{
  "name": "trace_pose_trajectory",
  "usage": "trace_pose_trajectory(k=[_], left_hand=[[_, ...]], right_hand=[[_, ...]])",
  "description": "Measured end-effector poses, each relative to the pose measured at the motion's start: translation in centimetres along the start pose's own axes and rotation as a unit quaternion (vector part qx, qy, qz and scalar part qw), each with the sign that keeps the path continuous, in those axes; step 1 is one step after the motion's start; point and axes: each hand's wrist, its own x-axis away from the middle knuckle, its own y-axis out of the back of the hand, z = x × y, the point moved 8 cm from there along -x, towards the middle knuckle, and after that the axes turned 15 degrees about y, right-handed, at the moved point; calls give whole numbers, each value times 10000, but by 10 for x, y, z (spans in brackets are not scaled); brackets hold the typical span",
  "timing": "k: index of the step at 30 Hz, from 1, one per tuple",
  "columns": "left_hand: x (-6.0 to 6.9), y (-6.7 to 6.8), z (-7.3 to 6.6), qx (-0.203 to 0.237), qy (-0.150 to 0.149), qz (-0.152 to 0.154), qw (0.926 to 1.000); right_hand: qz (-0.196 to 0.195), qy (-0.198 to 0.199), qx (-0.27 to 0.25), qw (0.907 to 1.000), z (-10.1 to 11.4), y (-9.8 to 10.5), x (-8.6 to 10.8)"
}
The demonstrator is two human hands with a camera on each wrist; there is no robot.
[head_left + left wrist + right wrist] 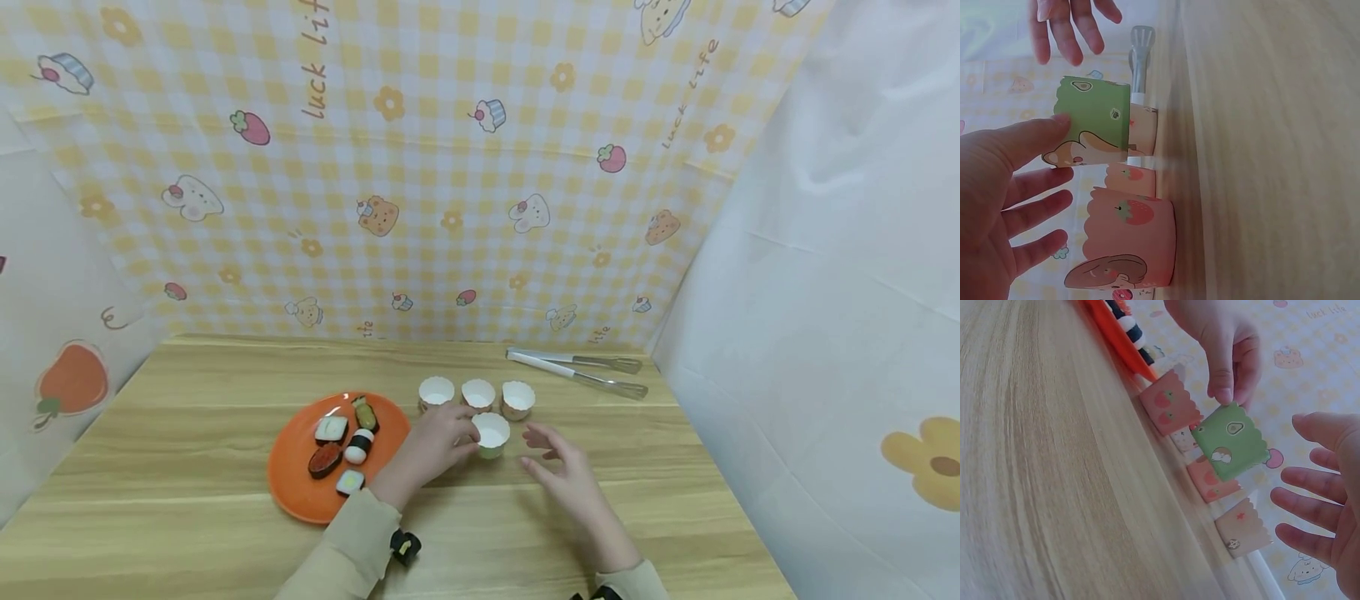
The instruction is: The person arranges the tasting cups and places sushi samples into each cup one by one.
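My left hand (441, 435) pinches the rim of a green paper baking cup (492, 437) between thumb and fingers. In the left wrist view the cup (1094, 115) shows an avocado print, and its base appears raised off the table. My right hand (562, 475) is just right of the cup, fingers spread and apart from it. Behind stand more paper cups in a row: a left one (437, 390), a middle one (478, 393) and a right one (517, 400). The right wrist view shows the left cup (1169, 403) as pink with strawberries and the right one (1244, 531) as beige.
An orange plate (288, 475) with several sushi pieces (326, 460) lies left of my left hand. Metal tongs (577, 369) with white handles rest at the back right of the wooden table (187, 400). A checked cloth (450, 167) hangs behind.
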Motion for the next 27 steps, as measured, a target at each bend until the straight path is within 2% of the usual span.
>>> trace_pose_trajectory(k=[7,22,24,27], left_hand=[[-2,-5,4,-167,136,19,9998],[-1,-14,10,-354,443,195,9982],[-1,-15,11,-359,514,243,9977],[-1,-17,12,-379,576,312,9971]], right_hand=[[-32,160,13,9999,-1,1,-1],[-337,-86,91,9994,-13,16,-2],[-344,-163,128,9992,-4,20,-6],[-396,-156,162,9990,-6,25,-10]])
